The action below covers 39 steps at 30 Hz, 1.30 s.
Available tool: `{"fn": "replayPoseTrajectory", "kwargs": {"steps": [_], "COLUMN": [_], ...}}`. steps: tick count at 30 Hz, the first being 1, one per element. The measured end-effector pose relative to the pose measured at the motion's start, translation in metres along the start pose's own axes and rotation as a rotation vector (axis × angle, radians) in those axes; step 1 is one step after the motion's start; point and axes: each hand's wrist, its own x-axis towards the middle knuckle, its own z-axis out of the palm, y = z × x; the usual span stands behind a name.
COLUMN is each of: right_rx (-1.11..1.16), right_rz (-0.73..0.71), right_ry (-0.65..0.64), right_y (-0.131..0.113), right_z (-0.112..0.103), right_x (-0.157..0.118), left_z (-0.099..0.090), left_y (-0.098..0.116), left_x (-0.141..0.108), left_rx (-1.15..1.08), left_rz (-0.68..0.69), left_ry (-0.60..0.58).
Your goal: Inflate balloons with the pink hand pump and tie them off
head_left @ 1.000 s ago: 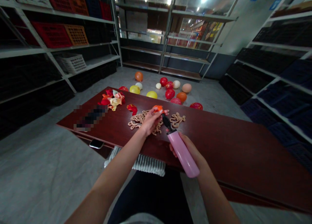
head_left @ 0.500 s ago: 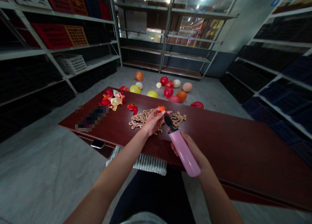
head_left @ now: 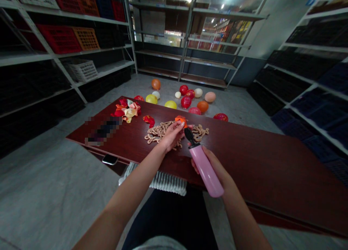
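Note:
Pinched in the fingers of my left hand (head_left: 173, 134) is an orange balloon (head_left: 180, 119), limp and crumpled, right by the black nozzle of a pink balloon pump (head_left: 208, 172). My right hand (head_left: 210, 157) is wrapped round the pump's body, which tilts with its nozzle away from me. Whether the balloon's neck sits on the nozzle I cannot tell. Under and beside my hands, tan twisted balloons (head_left: 156, 132) lie in a tangled heap. A red printed balloon (head_left: 149, 120) lies flat further left, near a pile of uninflated balloons (head_left: 129, 111) in red, cream and orange.
The dark red table (head_left: 244, 148) reaches far to my right. A blurred-out dark object (head_left: 104, 130) lies on its left part. Several inflated balloons (head_left: 186, 102) rest on the floor beyond. Shelves with crates (head_left: 84, 70) stand left and right.
The orange balloon has shifted slightly in my left fingers and shows a little more above them. My right hand keeps the same grip on the pump. The view has moved slightly.

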Motion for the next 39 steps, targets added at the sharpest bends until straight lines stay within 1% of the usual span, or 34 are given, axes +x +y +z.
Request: {"fn": "replayPoseTrajectory", "kwargs": {"steps": [3,7,11,14,17,19,22,24,27,30,33,36,39], "right_rx": [0.011,0.003,-0.038,-0.113,-0.209,-0.306,-0.509,-0.654,-0.907,-1.239,-1.526,-1.689,-1.748], "right_rz": [0.017,-0.013,-0.043,-0.070,-0.023,0.007,0.025,-0.007,-0.147,-0.301,-0.435,-0.565,-0.666], "right_ry": [0.008,0.001,-0.016,-0.068,-0.118,-0.131,-0.108,-0.084,-0.024,0.103,0.234,0.319,0.372], "right_y": [0.000,0.006,0.008,0.004,-0.004,-0.008,-0.013,-0.014,-0.015,-0.017,-0.017,-0.014,-0.010], "right_z": [-0.001,-0.005,-0.005,0.000,0.008,0.014,0.020,0.023,0.028,0.034,0.038,0.033,0.020], "right_x": [0.000,0.005,0.007,0.005,0.001,0.000,0.004,0.007,0.010,0.009,0.005,0.004,0.008], "left_z": [0.001,0.002,0.006,0.014,0.023,0.027,0.028,0.025,0.019,0.012,0.006,0.001,0.000], "left_y": [-0.001,-0.001,0.008,0.020,0.032,0.040,0.054,0.063,0.073,0.083,0.094,0.107,0.118], "left_x": [-0.001,-0.001,-0.001,-0.005,-0.013,-0.019,-0.026,-0.030,-0.035,-0.041,-0.046,-0.049,-0.049], "left_rx": [0.026,0.028,-0.140,-0.272,-0.353,-0.367,-0.353,-0.345,-0.360,-0.385,-0.387,-0.350,-0.301], "left_rz": [-0.011,-0.104,-0.250,-0.276,-0.260,-0.238,-0.180,-0.142,-0.054,0.077,0.205,0.281,0.318], "left_ry": [-0.064,-0.128,-0.179,-0.167,-0.111,-0.050,0.108,0.212,0.337,0.455,0.519,0.553,0.556]}}
